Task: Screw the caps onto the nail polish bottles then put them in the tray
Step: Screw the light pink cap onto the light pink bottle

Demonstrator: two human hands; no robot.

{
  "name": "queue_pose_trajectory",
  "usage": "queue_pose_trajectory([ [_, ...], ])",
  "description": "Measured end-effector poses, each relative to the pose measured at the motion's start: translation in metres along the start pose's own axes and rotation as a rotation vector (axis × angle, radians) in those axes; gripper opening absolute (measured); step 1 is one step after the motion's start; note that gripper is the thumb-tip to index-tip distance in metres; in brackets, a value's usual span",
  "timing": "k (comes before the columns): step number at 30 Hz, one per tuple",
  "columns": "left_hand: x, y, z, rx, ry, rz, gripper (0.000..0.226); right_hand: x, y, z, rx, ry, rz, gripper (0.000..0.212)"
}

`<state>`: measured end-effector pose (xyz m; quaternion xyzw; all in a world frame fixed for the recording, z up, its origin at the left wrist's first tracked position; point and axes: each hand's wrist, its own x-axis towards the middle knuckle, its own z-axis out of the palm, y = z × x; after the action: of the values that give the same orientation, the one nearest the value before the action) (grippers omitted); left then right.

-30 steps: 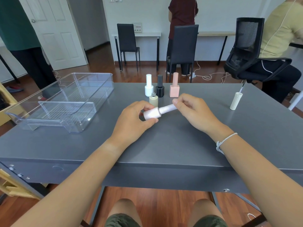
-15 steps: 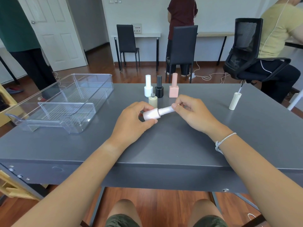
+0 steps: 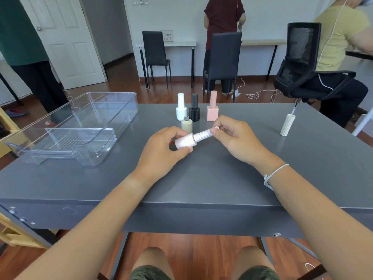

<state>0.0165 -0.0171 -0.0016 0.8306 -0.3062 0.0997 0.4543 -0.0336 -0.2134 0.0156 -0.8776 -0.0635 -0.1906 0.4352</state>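
My left hand (image 3: 163, 150) grips the body of a pearly pink nail polish bottle (image 3: 184, 141), held sideways above the grey table (image 3: 201, 178). The fingertips of my right hand (image 3: 234, 136) pinch the outer end of its ribbed white cap (image 3: 203, 136), which sits on the bottle's neck. Just behind stands an uncapped olive bottle (image 3: 187, 126). Further back, capped white (image 3: 181, 110), black (image 3: 194, 111) and peach (image 3: 212, 110) bottles stand in a row. A cream cap with its brush pointing up (image 3: 287, 124) stands at the right. The clear plastic tray (image 3: 66, 136) lies at the left with nothing in it.
Beyond the table's far edge are black chairs (image 3: 222, 63), a mesh office chair (image 3: 302, 63) and three other people. A wooden piece of furniture (image 3: 8, 138) sits beside the table's left side. My knees show under the front edge.
My hands and the pink bottle have barely shifted. My right fingers have slid out along the cap toward its tip, and the bottle tilts slightly more.
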Motion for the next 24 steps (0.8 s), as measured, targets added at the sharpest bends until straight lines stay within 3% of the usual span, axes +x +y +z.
queue_pose_trajectory([
  [9, 0.0, 0.002, 0.001, -0.044, 0.006, 0.016, 0.025, 0.001, -0.003, 0.0, 0.088, 0.075, -0.054, 0.016],
  [14, 0.0, 0.0, 0.002, -0.088, -0.009, -0.014, 0.034, 0.01, -0.006, -0.013, 0.229, 0.231, -0.055, 0.023],
  [17, 0.004, -0.002, 0.003, -0.097, 0.002, -0.052, 0.035, 0.024, -0.001, -0.028, 0.17, 0.334, -0.007, 0.019],
  [20, 0.013, -0.003, 0.004, -0.089, 0.017, -0.129, 0.036, 0.041, 0.007, -0.04, 0.072, 0.365, 0.043, 0.009],
  [24, 0.03, -0.005, 0.009, -0.068, 0.025, -0.234, 0.046, 0.065, 0.018, -0.045, -0.015, 0.391, 0.099, 0.011],
])
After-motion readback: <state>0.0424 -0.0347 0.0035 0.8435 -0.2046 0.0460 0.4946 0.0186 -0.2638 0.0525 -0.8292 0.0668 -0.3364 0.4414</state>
